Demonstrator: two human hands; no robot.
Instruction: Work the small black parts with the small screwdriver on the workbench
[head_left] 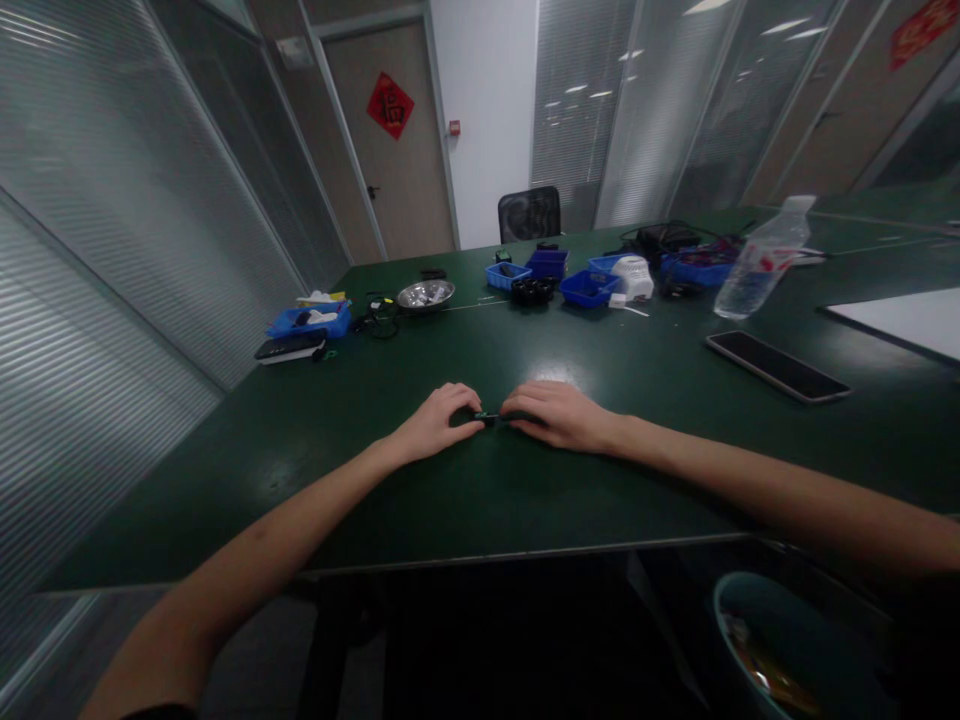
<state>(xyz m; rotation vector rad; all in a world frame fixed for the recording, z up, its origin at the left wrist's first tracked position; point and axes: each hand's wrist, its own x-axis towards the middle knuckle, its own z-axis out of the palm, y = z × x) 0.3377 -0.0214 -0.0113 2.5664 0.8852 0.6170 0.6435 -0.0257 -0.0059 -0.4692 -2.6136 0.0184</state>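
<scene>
The person's left hand (439, 425) pinches one end of a small dark piece (487, 416) with green on it, and the right hand (562, 413) appears to grip the other end. The piece lies between the two sets of fingertips, just over or touching the tabletop (420, 510); whether it is one part or two joined is too small to tell. The step in hand looks like two-handed handling of this piece, and a next move would call for steady fingertips and both ends kept in line. Beyond the right hand, to its right, lies a phone (778, 367), with a bottle (765, 260) behind it. Ahead of the left hand stands a metal bowl (427, 307); farther left of that is a blue tray (339, 321).
</scene>
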